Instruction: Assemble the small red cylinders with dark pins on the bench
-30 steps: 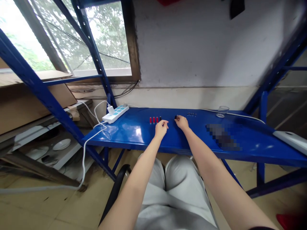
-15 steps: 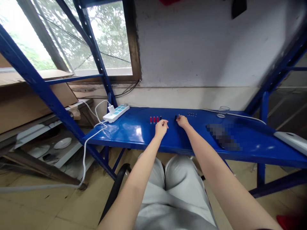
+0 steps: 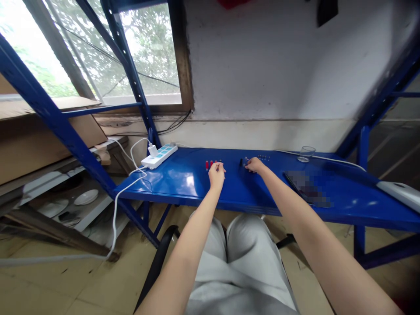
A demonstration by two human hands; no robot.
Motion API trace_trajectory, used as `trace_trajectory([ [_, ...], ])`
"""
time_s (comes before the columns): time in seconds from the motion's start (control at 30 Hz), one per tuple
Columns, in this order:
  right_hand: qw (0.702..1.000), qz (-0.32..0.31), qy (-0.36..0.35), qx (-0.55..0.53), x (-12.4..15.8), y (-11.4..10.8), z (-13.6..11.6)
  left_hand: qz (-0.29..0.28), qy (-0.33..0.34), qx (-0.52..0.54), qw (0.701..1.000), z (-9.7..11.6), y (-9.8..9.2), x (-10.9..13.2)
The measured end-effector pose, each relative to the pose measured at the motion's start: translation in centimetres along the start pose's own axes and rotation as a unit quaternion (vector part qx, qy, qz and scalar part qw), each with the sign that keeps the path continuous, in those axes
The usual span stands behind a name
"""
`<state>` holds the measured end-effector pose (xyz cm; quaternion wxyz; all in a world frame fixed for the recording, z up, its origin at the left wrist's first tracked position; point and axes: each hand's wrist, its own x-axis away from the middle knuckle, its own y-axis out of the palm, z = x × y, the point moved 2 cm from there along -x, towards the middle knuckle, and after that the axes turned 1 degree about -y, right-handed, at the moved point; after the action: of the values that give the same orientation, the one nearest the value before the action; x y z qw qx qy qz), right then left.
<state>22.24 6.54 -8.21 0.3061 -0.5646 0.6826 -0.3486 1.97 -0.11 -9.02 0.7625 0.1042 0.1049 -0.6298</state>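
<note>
On the blue table (image 3: pixel 177 179), a short row of small red cylinders (image 3: pixel 207 165) stands upright, partly covered by my left hand (image 3: pixel 216 176). That hand is closed with its fingertips together, and whatever lies between them is too small to make out. To the right, a small black cylinder (image 3: pixel 241 162) stands just beyond the fingertips of my right hand (image 3: pixel 255 165). My right hand is also closed in a pinch, low over the table; its contents cannot be made out. Behind it lie several tiny metallic pieces (image 3: pixel 264 157) in rows.
A white power strip (image 3: pixel 160 155) with a plugged-in cable sits at the table's left end. To the right are a clear glass (image 3: pixel 306 154), a blurred dark flat object (image 3: pixel 305 188) and a white device (image 3: pixel 398 194). Blue metal posts (image 3: pixel 129 74) frame the table.
My left hand has moved a little left, over the row of red cylinders. My right hand has shifted slightly right, and the black cylinder now shows apart from its fingers.
</note>
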Motion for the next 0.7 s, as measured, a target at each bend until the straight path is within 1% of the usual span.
trace_trajectory([
  [0.1, 1.0, -0.002, -0.001, -0.006, 1.5, -1.1, 0.4, 0.028, -0.005, 0.02, 0.999, 0.1, -0.2, -0.1],
  [0.13, 1.0, 0.005, -0.014, -0.008, 2.1, -1.3, 0.3, 0.04, -0.006, 0.027, 0.999, 0.1, -0.3, -0.1],
  [0.17, 0.999, 0.017, -0.047, -0.011, 2.8, -1.3, 0.0, 0.052, -0.005, 0.034, 0.998, 0.1, -0.4, -0.2],
  [0.23, 0.989, 0.052, -0.134, -0.031, 4.2, -1.0, -1.1, 0.076, 0.002, 0.041, 0.996, 0.2, -0.6, -0.2],
  [0.3, 0.976, 0.047, -0.202, -0.063, 5.4, 0.0, -2.4, 0.096, 0.016, 0.041, 0.994, 0.2, -0.7, -0.2],
  [0.37, 0.968, 0.028, -0.232, -0.091, 6.0, 1.4, -3.8, 0.111, 0.024, 0.041, 0.993, 0.1, -0.8, -0.2],
  [0.43, 0.967, 0.019, -0.234, -0.1, 6.1, 2.8, -5.0, 0.124, 0.018, 0.043, 0.991, 0.0, -0.9, -0.3],
  [0.53, 0.972, 0.021, -0.21, -0.098, 5.6, 4.5, -6.3, 0.133, 0.001, 0.048, 0.99, -0.1, -1.0, -0.4],
  [0.7, 0.984, 0.03, -0.174, -0.037, 4.7, 6.1, -7.7, 0.139, -0.018, 0.066, 0.988, 0.1, -1.0, -0.4],
])
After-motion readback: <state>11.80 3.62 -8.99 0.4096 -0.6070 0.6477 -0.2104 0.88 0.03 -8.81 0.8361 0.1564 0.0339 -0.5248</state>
